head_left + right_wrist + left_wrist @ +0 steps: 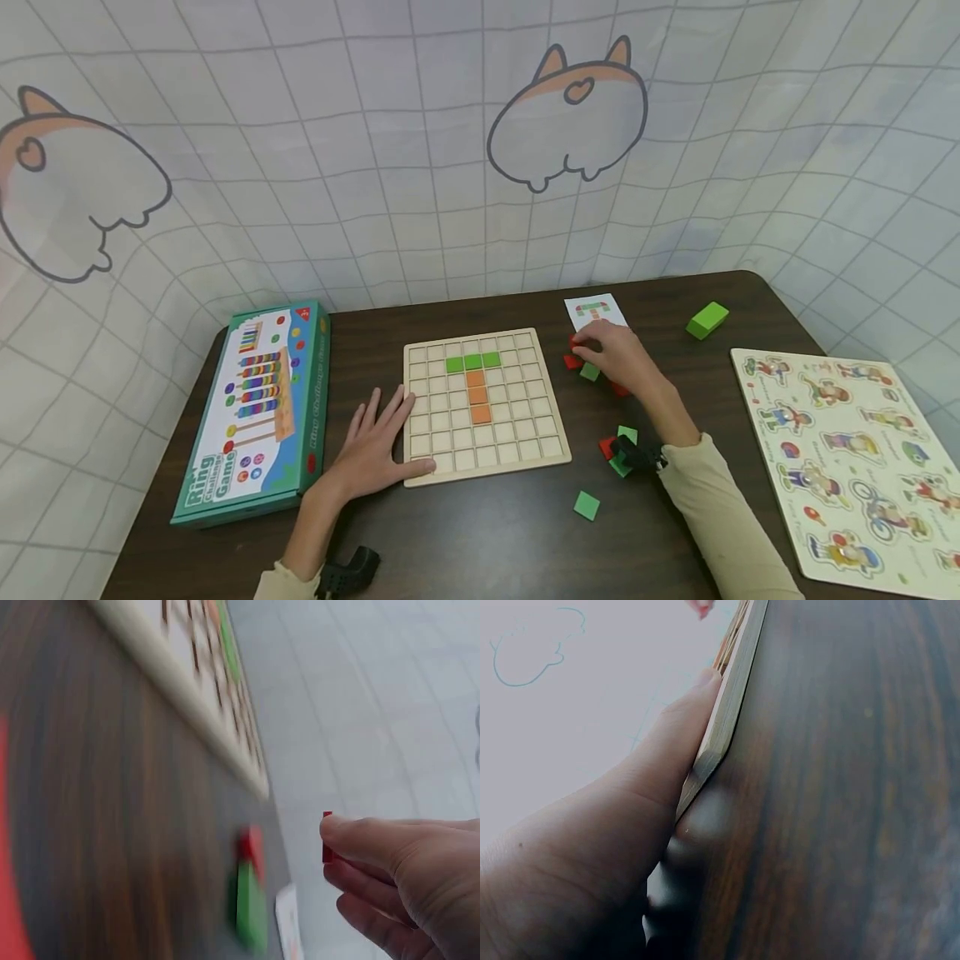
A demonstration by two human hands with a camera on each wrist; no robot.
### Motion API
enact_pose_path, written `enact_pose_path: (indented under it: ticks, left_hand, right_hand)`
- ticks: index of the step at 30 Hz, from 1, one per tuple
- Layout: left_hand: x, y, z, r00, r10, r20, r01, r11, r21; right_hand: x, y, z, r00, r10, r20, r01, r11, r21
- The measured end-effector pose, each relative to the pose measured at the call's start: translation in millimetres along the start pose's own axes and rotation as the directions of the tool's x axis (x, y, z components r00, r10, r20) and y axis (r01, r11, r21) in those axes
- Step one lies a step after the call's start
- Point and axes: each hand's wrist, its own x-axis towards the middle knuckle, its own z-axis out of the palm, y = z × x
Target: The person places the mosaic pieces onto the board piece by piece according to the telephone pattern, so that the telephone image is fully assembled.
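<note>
A red square tile (327, 838) is pinched between thumb and fingers of my right hand (617, 357), raised off the table near the pattern card (597, 310). My left hand (372, 442) lies with spread fingers at the left side of the wooden grid board (525, 451); its thumb rests on the board's near left corner. On the board, a row of green tiles (472, 362) sits above a column of orange tiles (477, 396). Loose red tiles (572, 362) and a green tile (590, 372) lie beneath my right hand.
More red and green tiles (620, 465) lie by my right wrist, and a single green tile (587, 506) lies nearer me. A boxed ring game (255, 417) stands at left. A green block (707, 320) and a picture puzzle board (847, 450) are at right.
</note>
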Motion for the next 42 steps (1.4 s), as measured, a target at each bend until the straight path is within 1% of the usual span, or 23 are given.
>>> enact_pose_path:
  ticks: [1,3,6,9,12,18,23,32,36,38,39,42]
  left_hand:
    - [0.1,-0.4,-0.3,1.000,0.001,0.001,-0.001,1.000,0.004]
    - [0.0,-1.5,-0.5,1.000,0.000,0.002,0.000,1.000,0.010]
    - [-0.7,-3.1,-0.4,1.000,-0.004,0.000,0.004,1.000,0.015]
    - [-0.3,-4.0,0.5,1.000,0.000,-0.004,0.000,1.000,0.016]
    - [0.8,-4.0,1.6,1.000,0.009,-0.004,-0.009,1.000,0.020]
    - [1.2,-2.5,1.9,1.000,0.010,-0.009,-0.009,1.000,0.021]
    - [0.8,-1.9,1.5,1.000,0.007,-0.005,-0.007,1.000,0.019]
    - [2.7,-3.1,-0.5,1.000,0.005,-0.001,-0.004,1.000,0.025]
    - [3.3,-3.9,-2.1,1.000,0.004,0.002,-0.004,1.000,0.026]
    - [2.6,-3.2,-2.6,1.000,0.000,0.001,0.000,1.000,0.026]
    - [1.9,-2.4,-2.7,1.000,-0.001,0.001,0.001,1.000,0.019]
    - [0.9,0.6,-1.1,1.000,-0.004,0.008,0.004,1.000,0.014]
  right_hand:
    - [3.9,-7.3,2.8,1.000,-0.020,-0.005,0.021,0.999,0.025]
    - [12.2,-22.3,10.9,0.999,-0.047,0.012,0.046,0.996,0.075]
    - [25.0,-43.0,25.5,0.995,-0.081,0.055,0.075,0.992,0.100]
    - [35.6,-58.8,37.2,0.991,-0.082,0.104,0.073,0.994,0.085]
    - [42.4,-66.6,45.0,0.989,-0.056,0.140,0.048,0.997,0.059]
    - [45.4,-68.0,52.9,0.983,-0.026,0.180,0.024,1.000,0.015]
    - [46.4,-66.8,55.6,0.981,-0.030,0.193,0.030,1.000,0.003]
    - [47.6,-67.7,55.7,0.979,-0.103,0.175,0.111,0.993,-0.037]
    - [47.6,-70.0,53.3,0.971,-0.147,0.189,0.157,0.987,-0.044]
    - [46.5,-68.5,51.6,0.965,-0.163,0.204,0.171,0.985,-0.023]
    - [45.0,-67.5,50.1,0.964,-0.160,0.214,0.164,0.986,-0.001]
    - [35.9,-59.2,41.4,0.962,-0.132,0.237,0.118,0.990,0.071]
